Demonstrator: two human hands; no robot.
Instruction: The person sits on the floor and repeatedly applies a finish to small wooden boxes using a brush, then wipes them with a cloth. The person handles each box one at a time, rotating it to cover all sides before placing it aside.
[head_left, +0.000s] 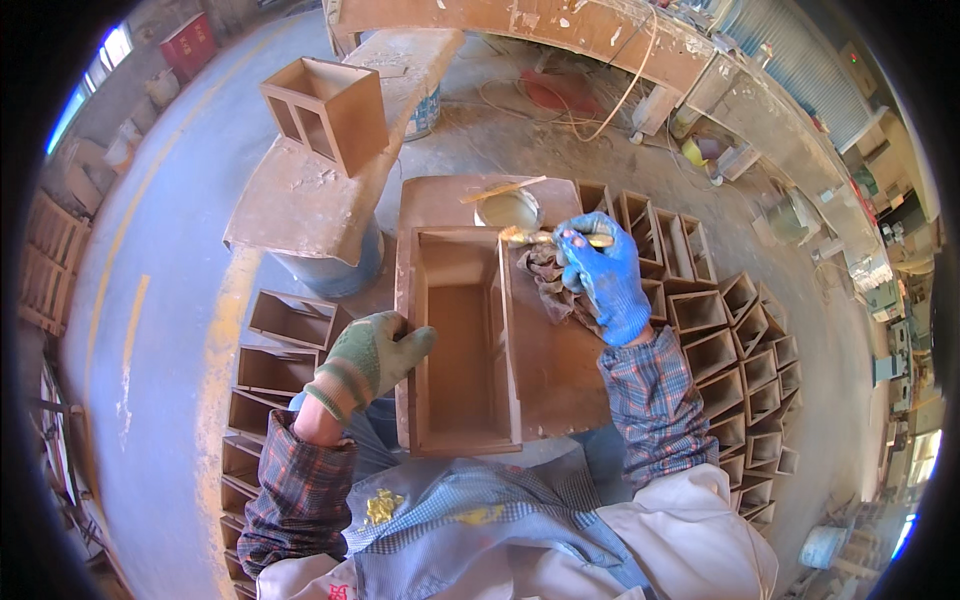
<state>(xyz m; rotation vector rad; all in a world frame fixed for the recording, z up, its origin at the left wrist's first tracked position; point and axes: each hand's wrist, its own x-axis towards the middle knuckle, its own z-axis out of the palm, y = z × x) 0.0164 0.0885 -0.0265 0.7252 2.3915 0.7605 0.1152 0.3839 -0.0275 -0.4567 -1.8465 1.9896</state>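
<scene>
My left hand [370, 362], in a green knitted glove, grips the left wall of an open wooden box [511, 370], its thumb over the rim. The box lies on a brown work board [565, 385] in front of me, open side up. In a blue glove, my right hand [607, 275] holds a paintbrush [526, 237] level, its bristles pointing left by the box's far right corner. Just beyond sits a round bowl [512, 210] of pale liquid with a thin wooden stick [503, 189] across it. A crumpled dark rag [552, 284] lies beneath my right hand.
Wooden boxes stand stacked at the right [708, 352] and the left [285, 370] of the board. Another divided box [335, 112] rests on a dusty bench [300, 205] at far left. A hose [625, 95] trails across the floor by a long worn bench [520, 22].
</scene>
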